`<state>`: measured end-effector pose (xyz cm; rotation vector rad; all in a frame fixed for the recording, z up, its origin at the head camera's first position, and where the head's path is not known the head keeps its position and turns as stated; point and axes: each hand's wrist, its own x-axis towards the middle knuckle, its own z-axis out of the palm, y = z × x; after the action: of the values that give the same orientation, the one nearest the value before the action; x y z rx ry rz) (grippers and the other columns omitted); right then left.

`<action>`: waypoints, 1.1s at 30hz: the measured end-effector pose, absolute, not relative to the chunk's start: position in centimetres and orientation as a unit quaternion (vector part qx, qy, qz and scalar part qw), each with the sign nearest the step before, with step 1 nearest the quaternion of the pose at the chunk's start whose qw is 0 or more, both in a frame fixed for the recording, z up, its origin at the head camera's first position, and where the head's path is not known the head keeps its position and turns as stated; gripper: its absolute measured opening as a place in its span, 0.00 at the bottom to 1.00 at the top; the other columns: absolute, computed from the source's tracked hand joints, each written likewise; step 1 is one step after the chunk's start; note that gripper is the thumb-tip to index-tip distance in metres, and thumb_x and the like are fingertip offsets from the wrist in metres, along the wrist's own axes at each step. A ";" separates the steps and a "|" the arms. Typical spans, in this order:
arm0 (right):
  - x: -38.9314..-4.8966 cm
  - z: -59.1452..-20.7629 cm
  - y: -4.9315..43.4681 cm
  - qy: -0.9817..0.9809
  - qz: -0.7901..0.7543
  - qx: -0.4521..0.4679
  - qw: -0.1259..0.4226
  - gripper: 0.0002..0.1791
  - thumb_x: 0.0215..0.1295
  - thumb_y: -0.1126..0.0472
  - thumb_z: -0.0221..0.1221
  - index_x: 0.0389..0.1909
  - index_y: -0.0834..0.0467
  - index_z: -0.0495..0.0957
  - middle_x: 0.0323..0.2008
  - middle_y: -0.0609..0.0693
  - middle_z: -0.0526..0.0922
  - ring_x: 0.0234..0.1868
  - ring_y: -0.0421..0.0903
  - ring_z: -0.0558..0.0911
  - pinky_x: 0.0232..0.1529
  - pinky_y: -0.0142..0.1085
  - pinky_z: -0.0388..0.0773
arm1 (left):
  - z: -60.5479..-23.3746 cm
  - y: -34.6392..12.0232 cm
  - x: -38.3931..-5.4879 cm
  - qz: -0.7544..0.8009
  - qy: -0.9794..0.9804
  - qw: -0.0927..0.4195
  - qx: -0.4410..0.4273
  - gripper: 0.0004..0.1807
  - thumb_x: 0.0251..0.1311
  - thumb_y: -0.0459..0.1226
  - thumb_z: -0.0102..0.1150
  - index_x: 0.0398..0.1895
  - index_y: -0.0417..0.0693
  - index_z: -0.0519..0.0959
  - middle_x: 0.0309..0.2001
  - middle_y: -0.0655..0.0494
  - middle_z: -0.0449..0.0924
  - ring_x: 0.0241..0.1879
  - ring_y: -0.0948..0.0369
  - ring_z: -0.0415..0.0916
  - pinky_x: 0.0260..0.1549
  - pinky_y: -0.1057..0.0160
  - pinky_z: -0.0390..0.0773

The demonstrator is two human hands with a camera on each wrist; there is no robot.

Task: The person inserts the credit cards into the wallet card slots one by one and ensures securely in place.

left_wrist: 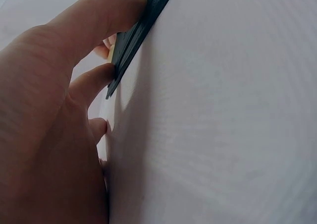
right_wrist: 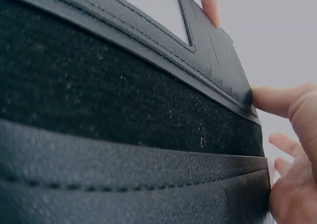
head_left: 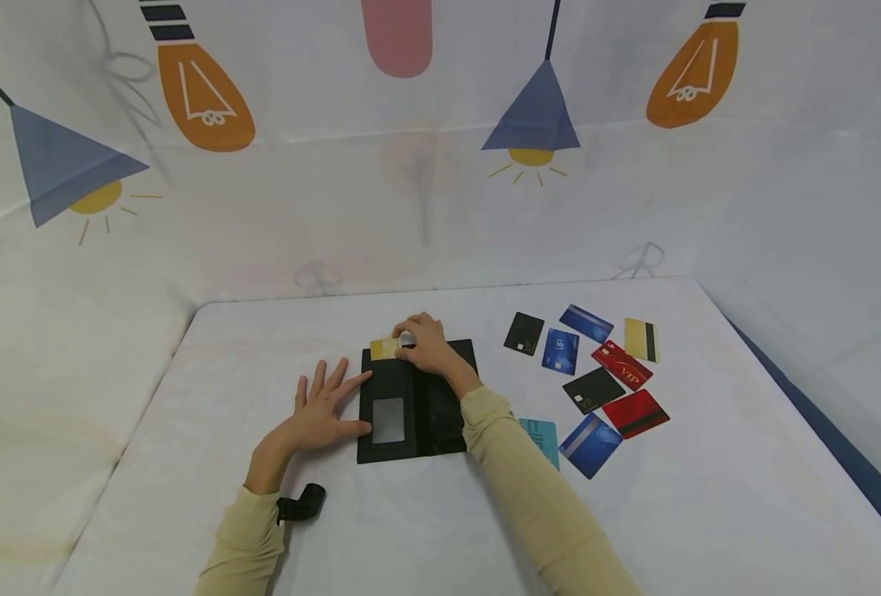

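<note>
A black wallet point(head_left: 393, 379) lies unfolded on the white table, with a clear window point(head_left: 389, 420) in its left half. A yellow card point(head_left: 383, 348) shows at the top edge of that half. My right hand point(head_left: 427, 343) reaches over the wallet and pinches the card's right end; its fingertips are partly hidden. Fingers spread, my left hand point(head_left: 323, 415) touches the wallet's left edge with thumb and forefinger. The left wrist view shows that thumb on the wallet's edge point(left_wrist: 136, 38). Stitched black panels point(right_wrist: 124, 105) of the wallet fill much of the right wrist view.
Right of the wallet, loose cards lie scattered: a black card point(head_left: 524, 334), a red VIP card point(head_left: 622, 365), a gold card point(head_left: 640, 340) and several others. A teal card point(head_left: 541, 439) lies partly under my right forearm. White sheeting point(head_left: 426, 215) rises behind the table.
</note>
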<state>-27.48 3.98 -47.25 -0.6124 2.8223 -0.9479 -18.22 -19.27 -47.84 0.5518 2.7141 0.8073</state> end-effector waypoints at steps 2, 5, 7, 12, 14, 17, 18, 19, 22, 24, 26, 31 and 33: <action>-27.5 -47.4 4.0 0.927 -0.311 -0.205 0.048 0.13 0.70 0.60 0.59 0.52 0.57 0.78 0.67 0.61 0.67 0.71 0.57 0.61 0.74 0.58 0.45 | -47.7 -19.2 -18.2 0.278 0.933 0.130 0.189 0.46 0.56 0.55 0.66 0.77 0.57 0.59 0.79 0.39 0.34 0.76 0.37 0.19 0.66 0.33 0.19; -27.6 -47.7 4.2 0.924 -0.311 -0.218 0.043 0.11 0.70 0.60 0.56 0.49 0.58 0.80 0.68 0.62 0.66 0.73 0.58 0.59 0.73 0.59 0.44 | -47.6 -19.2 -18.1 0.275 0.934 0.129 0.188 0.46 0.57 0.55 0.65 0.77 0.57 0.59 0.79 0.39 0.34 0.76 0.37 0.19 0.66 0.33 0.19; -27.6 -47.9 4.3 0.921 -0.314 -0.228 0.042 0.10 0.71 0.59 0.55 0.47 0.58 0.80 0.69 0.63 0.65 0.74 0.58 0.57 0.74 0.60 0.43 | -47.5 -19.1 -18.1 0.273 0.935 0.129 0.187 0.46 0.57 0.56 0.65 0.77 0.57 0.59 0.79 0.39 0.34 0.76 0.37 0.19 0.66 0.33 0.19; -27.6 -48.0 4.7 0.916 -0.321 -0.232 0.061 0.13 0.71 0.51 0.57 0.45 0.56 0.80 0.72 0.62 0.61 0.76 0.57 0.53 0.75 0.58 0.39 | -47.4 -19.1 -18.1 0.269 0.936 0.125 0.191 0.46 0.57 0.56 0.65 0.77 0.56 0.59 0.79 0.38 0.35 0.76 0.36 0.21 0.66 0.33 0.20; -27.7 -47.9 4.8 0.916 -0.318 -0.234 0.072 0.15 0.68 0.48 0.60 0.46 0.55 0.79 0.73 0.61 0.59 0.77 0.56 0.52 0.75 0.57 0.38 | -47.4 -19.0 -18.2 0.269 0.936 0.124 0.192 0.46 0.57 0.56 0.65 0.77 0.56 0.59 0.79 0.37 0.36 0.75 0.35 0.21 0.66 0.32 0.20; -27.7 -47.9 4.9 0.919 -0.300 -0.244 0.082 0.18 0.65 0.46 0.63 0.47 0.54 0.78 0.74 0.62 0.58 0.77 0.57 0.50 0.75 0.57 0.39 | -47.4 -19.0 -18.1 0.266 0.937 0.126 0.190 0.46 0.57 0.56 0.65 0.77 0.56 0.59 0.79 0.38 0.36 0.76 0.35 0.21 0.66 0.32 0.20; -27.7 -47.9 4.8 0.920 -0.291 -0.249 0.083 0.19 0.64 0.46 0.64 0.47 0.54 0.78 0.74 0.62 0.58 0.77 0.58 0.50 0.75 0.57 0.40 | -47.4 -19.0 -18.1 0.267 0.936 0.126 0.191 0.46 0.57 0.56 0.65 0.77 0.56 0.59 0.79 0.38 0.36 0.75 0.35 0.21 0.66 0.32 0.20; -27.7 -48.0 4.9 0.921 -0.283 -0.253 0.086 0.19 0.63 0.45 0.64 0.48 0.53 0.78 0.74 0.62 0.58 0.77 0.59 0.48 0.75 0.57 0.40 | -47.4 -19.0 -18.1 0.268 0.936 0.126 0.191 0.46 0.57 0.56 0.65 0.77 0.56 0.59 0.79 0.38 0.36 0.75 0.35 0.21 0.66 0.32 0.20; -27.7 -48.1 4.8 0.923 -0.267 -0.261 0.090 0.20 0.62 0.45 0.65 0.49 0.53 0.78 0.75 0.62 0.57 0.78 0.61 0.46 0.75 0.57 0.39 | -47.5 -19.0 -18.1 0.269 0.935 0.124 0.193 0.45 0.57 0.56 0.65 0.76 0.56 0.59 0.79 0.37 0.36 0.75 0.35 0.22 0.66 0.32 0.20; -27.8 -48.1 4.8 0.923 -0.265 -0.263 0.089 0.20 0.62 0.45 0.65 0.49 0.53 0.78 0.75 0.62 0.57 0.78 0.62 0.45 0.75 0.57 0.39 | -47.5 -19.0 -18.1 0.269 0.935 0.123 0.194 0.45 0.57 0.56 0.65 0.76 0.56 0.60 0.79 0.37 0.36 0.75 0.35 0.22 0.66 0.32 0.20; -27.8 -48.2 4.8 0.923 -0.269 -0.262 0.088 0.20 0.62 0.46 0.66 0.49 0.53 0.78 0.75 0.62 0.57 0.78 0.62 0.45 0.75 0.57 0.39 | -47.5 -19.0 -18.1 0.269 0.936 0.121 0.195 0.45 0.57 0.56 0.65 0.76 0.55 0.60 0.79 0.37 0.36 0.75 0.34 0.22 0.66 0.31 0.21; -27.9 -48.3 4.9 0.921 -0.274 -0.264 0.086 0.20 0.61 0.46 0.66 0.49 0.54 0.79 0.75 0.62 0.57 0.78 0.60 0.45 0.76 0.56 0.40 | -47.7 -19.0 -18.1 0.268 0.936 0.121 0.195 0.45 0.57 0.56 0.65 0.76 0.55 0.59 0.79 0.37 0.36 0.75 0.35 0.22 0.66 0.32 0.20; -27.9 -48.4 5.0 0.919 -0.276 -0.266 0.088 0.20 0.61 0.46 0.66 0.48 0.54 0.79 0.75 0.62 0.56 0.78 0.61 0.45 0.76 0.56 0.40 | -47.8 -19.0 -18.1 0.265 0.937 0.121 0.194 0.46 0.57 0.56 0.65 0.77 0.55 0.59 0.79 0.37 0.36 0.75 0.35 0.21 0.66 0.32 0.20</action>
<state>-27.90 5.01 -48.39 -0.7913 2.7373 -0.8226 -18.13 -19.00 -47.81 0.5659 2.7357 0.7732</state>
